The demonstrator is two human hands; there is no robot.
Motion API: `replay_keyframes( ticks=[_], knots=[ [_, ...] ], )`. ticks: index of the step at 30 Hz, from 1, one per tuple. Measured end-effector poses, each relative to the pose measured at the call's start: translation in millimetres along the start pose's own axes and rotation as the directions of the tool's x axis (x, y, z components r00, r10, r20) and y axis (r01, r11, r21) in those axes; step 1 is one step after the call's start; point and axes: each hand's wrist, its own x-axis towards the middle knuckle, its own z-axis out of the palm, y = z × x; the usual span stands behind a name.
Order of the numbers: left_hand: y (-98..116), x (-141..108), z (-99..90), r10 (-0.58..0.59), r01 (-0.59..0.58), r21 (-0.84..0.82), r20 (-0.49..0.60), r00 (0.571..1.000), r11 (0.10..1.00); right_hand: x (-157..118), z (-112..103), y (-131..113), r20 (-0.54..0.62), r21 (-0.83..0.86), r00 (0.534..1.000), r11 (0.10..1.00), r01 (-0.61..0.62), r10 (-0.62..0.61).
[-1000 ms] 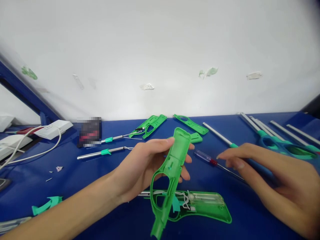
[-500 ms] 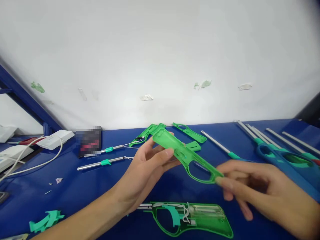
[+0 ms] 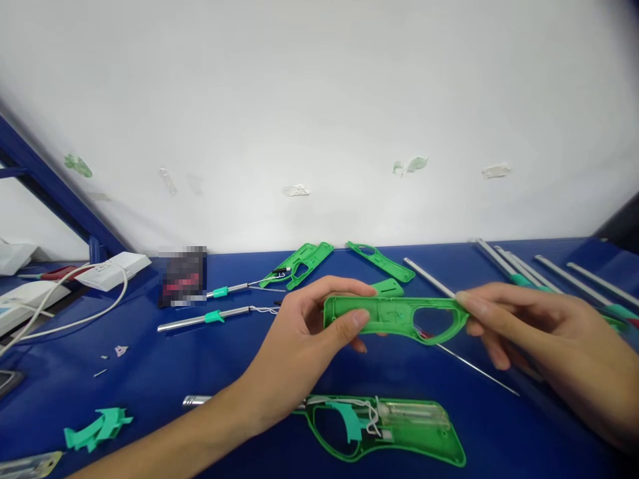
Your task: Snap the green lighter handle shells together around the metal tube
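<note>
Between my two hands is an empty green lighter casing half [image 3: 394, 314], held level with its hollow inner side towards me. My left hand [image 3: 304, 336] grips its broad handle end, thumb on the inner face and fingers behind. My right hand [image 3: 536, 326] pinches the narrow end beside the trigger loop. Below them on the table lies another green lighter half [image 3: 414, 442], fitted with a teal trigger [image 3: 349, 418], white wires [image 3: 372, 422] and a clear tank [image 3: 412, 412]. Its metal tube [image 3: 197, 400] passes behind my left forearm.
Further green casing parts [image 3: 382, 261] lie by the wall. Metal tubes with teal pieces [image 3: 214, 317] rest at left, and several more lighters [image 3: 529, 266] at right. A thin metal shaft [image 3: 482, 368] lies behind the casing. Teal triggers [image 3: 100, 427], a power strip [image 3: 112, 269] and cable are left.
The casing half has turned from a steep slant to nearly level and moved slightly right. Both hands keep hold of it. The thin shaft behind it has come into view.
</note>
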Motion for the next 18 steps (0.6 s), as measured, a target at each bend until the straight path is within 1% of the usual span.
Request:
replay_keyframes(
  ticks=[3,5,9,11,15,18],
  knots=[
    [-1.4,0.5,-2.4,0.005,-0.005,0.03,-0.006,1.0,1.0,-3.9,-1.5,-2.7,0.047,0.06,0.999,0.998,-0.028,0.026],
    [-1.4,0.4,-2.9,0.002,-0.001,0.041,-0.02,1.0,0.999,-6.2,-2.5,-7.7,0.054,0.091,0.998,0.995,-0.035,0.03],
    [1.0,-1.9,-1.5,-0.011,0.016,0.05,-0.081,0.997,0.999,-9.4,-2.8,-18.7,0.084,0.13,0.996,0.99,-0.052,0.041],
    [1.7,-3.2,-0.3,-0.019,0.023,0.046,-0.097,0.995,0.999,-10.8,-2.6,-21.2,0.087,0.144,0.995,0.988,-0.05,0.038],
    [1.1,-2.8,2.5,-0.045,0.048,0.03,-0.087,0.995,0.998,-13.7,-2.2,-22.2,0.083,0.161,0.996,0.986,-0.034,0.021],
    [-0.2,-0.5,4.1,-0.056,0.06,0.035,-0.101,0.993,0.998,-14.7,-2.3,-25.4,0.08,0.152,0.997,0.988,-0.015,0.003]
  ],
)
